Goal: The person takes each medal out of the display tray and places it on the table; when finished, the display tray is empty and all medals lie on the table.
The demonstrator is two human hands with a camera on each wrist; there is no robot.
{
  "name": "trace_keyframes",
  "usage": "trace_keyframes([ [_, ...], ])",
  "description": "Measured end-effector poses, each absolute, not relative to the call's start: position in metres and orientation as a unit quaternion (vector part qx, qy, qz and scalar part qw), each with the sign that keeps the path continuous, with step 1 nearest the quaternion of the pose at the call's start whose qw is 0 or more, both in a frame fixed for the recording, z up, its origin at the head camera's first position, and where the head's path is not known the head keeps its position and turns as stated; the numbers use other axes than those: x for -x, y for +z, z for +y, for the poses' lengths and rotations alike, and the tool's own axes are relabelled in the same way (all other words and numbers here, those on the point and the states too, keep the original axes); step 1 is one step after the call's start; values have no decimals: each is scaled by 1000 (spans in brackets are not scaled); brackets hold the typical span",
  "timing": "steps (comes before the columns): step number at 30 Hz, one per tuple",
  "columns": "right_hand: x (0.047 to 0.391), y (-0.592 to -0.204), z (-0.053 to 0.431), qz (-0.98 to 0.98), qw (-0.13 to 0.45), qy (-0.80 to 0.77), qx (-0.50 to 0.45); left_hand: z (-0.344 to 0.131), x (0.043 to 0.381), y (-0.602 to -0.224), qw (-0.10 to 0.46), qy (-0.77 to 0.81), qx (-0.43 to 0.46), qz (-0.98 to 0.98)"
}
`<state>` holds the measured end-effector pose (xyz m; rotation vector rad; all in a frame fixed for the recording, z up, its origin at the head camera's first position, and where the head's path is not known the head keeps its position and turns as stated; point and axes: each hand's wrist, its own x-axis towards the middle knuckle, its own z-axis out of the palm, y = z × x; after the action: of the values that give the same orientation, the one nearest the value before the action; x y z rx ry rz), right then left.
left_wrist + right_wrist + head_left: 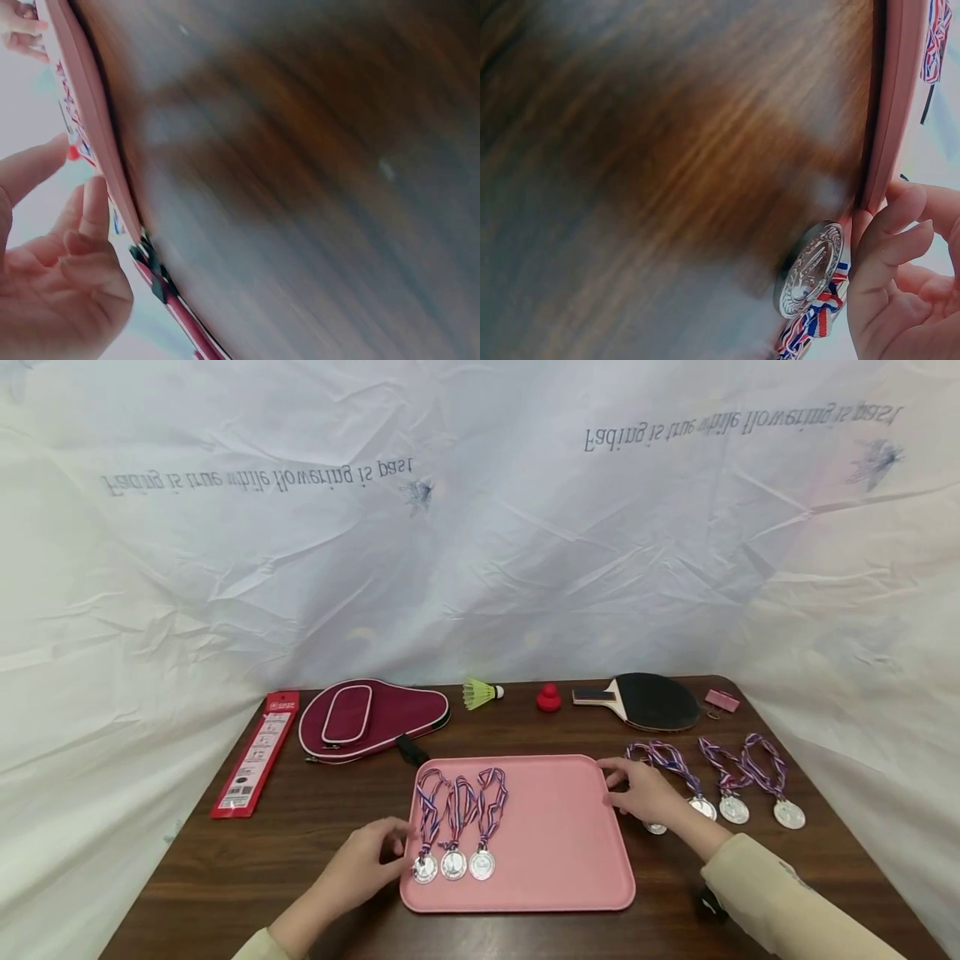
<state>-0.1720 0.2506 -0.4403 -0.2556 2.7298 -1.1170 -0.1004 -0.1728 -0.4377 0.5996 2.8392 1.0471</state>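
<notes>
Head view: a pink tray [558, 835] lies flat on the desk [225, 877], bearing three silver medals [453, 864] side by side along its left portion, striped ribbons [491, 802] laid toward the far rim. The left hand [363, 864] is at the left rim and the right hand [647, 789] at the right rim near the far corner; the grip of each is released, fingers loosely bent and clasped round nothing. Right fingertips touch the rim; contact on the left cannot be told with certainty.

Probable faults: an uneven push or lift could tilt the tray and slide the medals; left fingers just beside the leftmost disc could knock it askew; the right wrist, above the loose medals [734, 810], could snag their ribbons; a shift away from the person could strike the racket case [405, 718], whose black strap [411, 750] lies near the far left corner.

Surface and room: dark wood grain, faintly glossy. Along the far side lie a shuttlecock [480, 693], a small red figure [549, 699] and a table-tennis bat [654, 702]. Wrinkled white cloth [487, 568], its printed lettering inverted, encloses the desk behind and at both sides.
</notes>
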Motion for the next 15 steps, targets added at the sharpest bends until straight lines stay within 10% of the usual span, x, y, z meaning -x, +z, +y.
trace_keyframes([
  [15,172,-440,251,921,90,-369,79,-162,94,-437,21,247,-150,957],
])
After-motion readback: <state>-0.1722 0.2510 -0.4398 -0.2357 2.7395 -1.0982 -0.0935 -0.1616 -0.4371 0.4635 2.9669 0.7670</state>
